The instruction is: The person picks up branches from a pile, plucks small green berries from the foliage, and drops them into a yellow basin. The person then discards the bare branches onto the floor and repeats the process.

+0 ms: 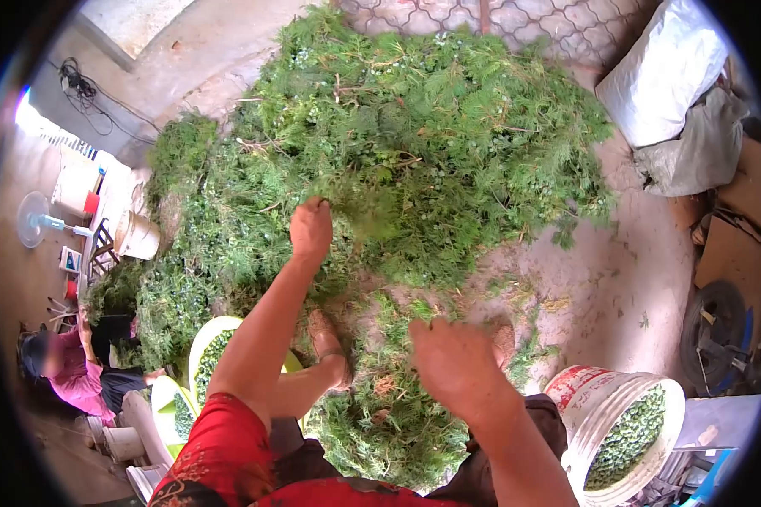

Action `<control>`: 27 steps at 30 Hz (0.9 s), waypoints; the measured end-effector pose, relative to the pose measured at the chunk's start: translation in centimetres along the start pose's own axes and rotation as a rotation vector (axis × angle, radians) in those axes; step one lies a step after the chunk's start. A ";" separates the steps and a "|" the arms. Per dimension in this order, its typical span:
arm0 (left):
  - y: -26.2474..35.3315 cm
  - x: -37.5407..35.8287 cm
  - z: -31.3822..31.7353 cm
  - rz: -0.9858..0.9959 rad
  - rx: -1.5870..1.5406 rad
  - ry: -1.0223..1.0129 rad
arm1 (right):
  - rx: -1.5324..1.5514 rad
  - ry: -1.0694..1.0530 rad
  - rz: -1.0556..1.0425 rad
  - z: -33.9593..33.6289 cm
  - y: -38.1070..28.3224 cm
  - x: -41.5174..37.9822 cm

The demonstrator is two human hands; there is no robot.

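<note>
The left hand (311,230), fingers clamped, pulls a sprig from the green branch pile (423,144); the right hand (452,363) hovers, fingers loosely curled, likely to strip it.

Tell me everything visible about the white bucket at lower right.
The white bucket stands upright on the ground at lower right, beside the person's right forearm. It looks like plastic, round, with a thick pale rim and red printing on its outer wall, too blurred to read. It is open, with no lid in view, and filled most of the way with small green picked bits. Neither hand touches it; the right hand is above and left of it. Its lower edge runs out of the frame.
</note>
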State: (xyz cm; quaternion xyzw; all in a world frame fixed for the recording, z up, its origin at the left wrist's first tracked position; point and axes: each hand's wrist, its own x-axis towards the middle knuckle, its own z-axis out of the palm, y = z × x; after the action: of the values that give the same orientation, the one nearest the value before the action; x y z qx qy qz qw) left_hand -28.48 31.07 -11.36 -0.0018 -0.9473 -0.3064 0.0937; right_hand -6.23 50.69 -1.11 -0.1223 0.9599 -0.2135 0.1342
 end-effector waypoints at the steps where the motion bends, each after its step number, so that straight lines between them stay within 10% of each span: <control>1: 0.1 -0.4 -1.8 -0.013 0.003 -0.023 | -0.004 0.096 0.024 0.2 0.3 0.3; 14: 10.0 -10.7 -20.0 -0.202 -1.003 -0.253 | 0.371 0.869 -0.171 0.1 -3.5 7.1; 18: 11.1 -11.0 -20.8 -0.427 -1.177 -0.195 | 0.174 0.844 -0.458 0.9 -3.9 7.6; 22: 9.5 -11.0 -19.9 -0.469 -1.401 -0.202 | 1.083 0.264 -0.185 -0.4 -6.3 6.5; 27: 8.6 -10.7 -18.3 -0.688 -1.511 -0.290 | 1.196 0.411 -0.400 -0.8 -6.7 6.7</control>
State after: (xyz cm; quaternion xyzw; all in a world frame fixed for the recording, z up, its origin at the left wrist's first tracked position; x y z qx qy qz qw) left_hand -14.22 28.01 6.20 0.1853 -0.4377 -0.8662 -0.1541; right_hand -11.57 43.15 1.14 -0.1593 0.6407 -0.7495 -0.0492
